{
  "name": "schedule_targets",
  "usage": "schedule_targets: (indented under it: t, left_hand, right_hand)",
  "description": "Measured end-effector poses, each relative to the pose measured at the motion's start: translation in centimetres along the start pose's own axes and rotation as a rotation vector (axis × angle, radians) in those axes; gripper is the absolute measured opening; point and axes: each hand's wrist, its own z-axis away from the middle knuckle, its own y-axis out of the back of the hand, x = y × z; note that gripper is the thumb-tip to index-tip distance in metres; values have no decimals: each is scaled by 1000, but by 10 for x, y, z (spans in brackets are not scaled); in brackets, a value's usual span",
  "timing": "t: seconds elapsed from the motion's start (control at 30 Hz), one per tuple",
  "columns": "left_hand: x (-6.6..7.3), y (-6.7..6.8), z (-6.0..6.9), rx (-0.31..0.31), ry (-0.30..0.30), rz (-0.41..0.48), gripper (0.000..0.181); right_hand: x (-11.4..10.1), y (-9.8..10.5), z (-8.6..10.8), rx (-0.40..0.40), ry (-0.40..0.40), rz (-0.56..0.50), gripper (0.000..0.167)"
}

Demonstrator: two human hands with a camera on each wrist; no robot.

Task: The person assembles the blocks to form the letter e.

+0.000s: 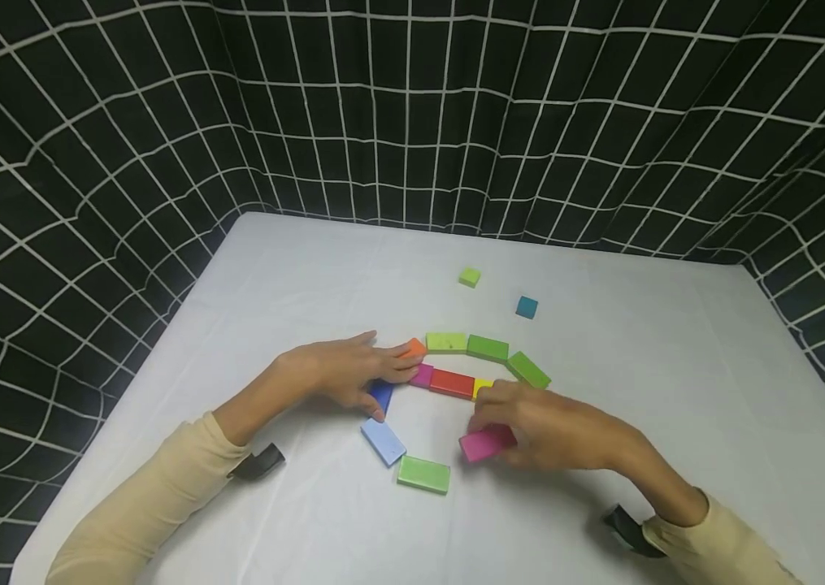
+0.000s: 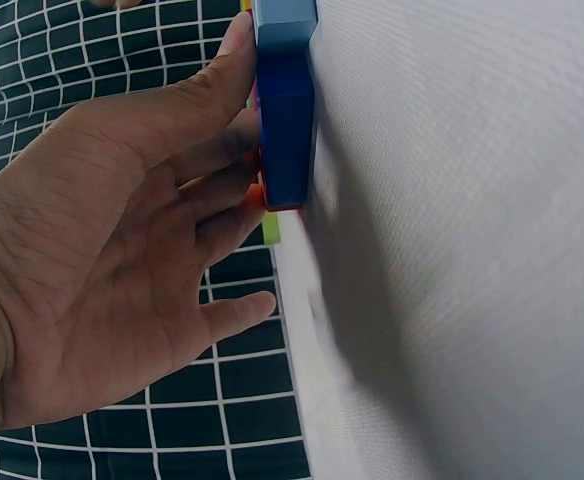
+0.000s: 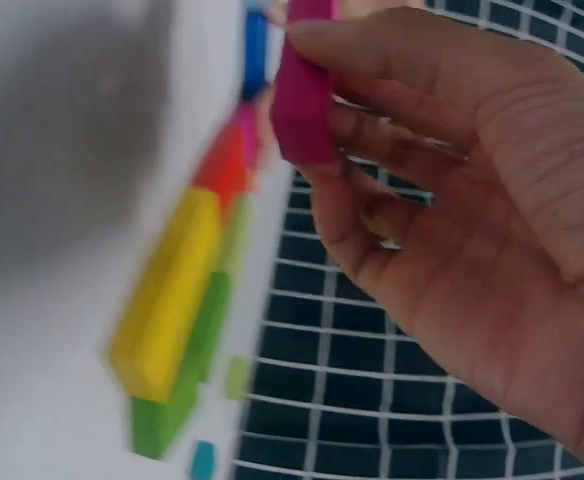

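Observation:
My right hand [image 1: 551, 422] pinches a pink block [image 1: 485, 444] between thumb and fingers, held over the white table inside the curve of blocks. My left hand [image 1: 349, 370] lies with fairly straight fingers, touching an orange block [image 1: 414, 348] and a magenta block [image 1: 423, 375]. Its thumb rests by the joint of a dark blue block [image 2: 287, 130] and a light blue block [image 1: 384, 441]. From the magenta block a row runs right through a red block [image 1: 452, 383] to a yellow block [image 3: 167, 300], partly hidden in the head view by the right hand.
Behind that row curve a lime block [image 1: 446, 343], a green block [image 1: 488, 348] and another green block [image 1: 528, 370]. A pale green block [image 1: 423, 474] lies in front. Farther back sit a small lime cube [image 1: 469, 277] and a teal cube [image 1: 527, 307]. Gridded black curtains [image 1: 412, 106] surround the table.

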Motion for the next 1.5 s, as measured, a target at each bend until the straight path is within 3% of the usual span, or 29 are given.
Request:
schedule_targets:
  t: [0.13, 0.2, 0.6, 1.2, 1.33, 1.5]
  left_hand:
    - [-1, -1, -1, -6, 2, 12, 88]
    - [-1, -2, -1, -4, -1, 13, 88]
    - [0, 2, 0, -10, -3, 0, 88]
    - [1, 1, 0, -4, -7, -1, 86]
    - [1, 1, -1, -10, -1, -5, 86]
    - [0, 0, -1, -9, 5, -7, 87]
  right_hand:
    - [-5, -18, -2, -168, 31, -35, 31]
    - [-5, -27, -2, -208, 22, -59, 31]
    - [-10, -40, -3, -174, -75, -133, 32]
    - [-9, -40, -6, -161, -88, -191, 28]
    - [-6, -32, -4, -164, -89, -187, 31]
    - [6, -7, -4, -58, -101, -138, 33]
